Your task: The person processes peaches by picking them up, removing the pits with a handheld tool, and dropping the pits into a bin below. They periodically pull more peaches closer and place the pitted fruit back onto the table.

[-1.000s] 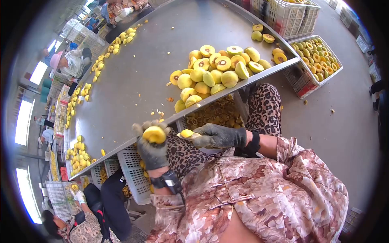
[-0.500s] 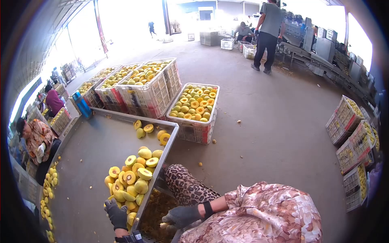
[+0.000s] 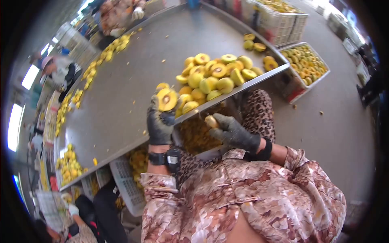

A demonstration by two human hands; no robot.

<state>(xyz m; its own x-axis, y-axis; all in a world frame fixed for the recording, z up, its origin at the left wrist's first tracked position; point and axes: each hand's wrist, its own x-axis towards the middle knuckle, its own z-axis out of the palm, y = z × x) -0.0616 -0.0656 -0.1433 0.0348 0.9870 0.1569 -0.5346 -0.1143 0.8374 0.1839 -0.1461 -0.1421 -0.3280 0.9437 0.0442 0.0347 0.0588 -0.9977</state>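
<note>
Wearing a dark glove, my left hand (image 3: pixel 160 123) is closed round a halved yellow fruit (image 3: pixel 167 99), its cut face showing the stone. My right hand (image 3: pixel 235 131), also gloved, grips a small pale object (image 3: pixel 211 121) between thumb and fingers; it looks like a fruit stone or a tool end, I cannot tell which. A heap of halved fruits (image 3: pixel 219 70) lies on the metal table (image 3: pixel 117 93) just beyond both hands, against the raised rim. Below the rim, between my hands, is a container of brownish pieces (image 3: pixel 197 135).
Crates of fruit (image 3: pixel 302 65) stand on the floor at the right. More fruit (image 3: pixel 69 164) lies along the table's far left edge. Co-workers (image 3: pixel 117 14) sit across the table and at the left. A grey crate (image 3: pixel 125 186) is under the near edge.
The view has turned down and leftward. My left hand has come away from the heap with a halved fruit in it. My right hand still holds the small pale object.
</note>
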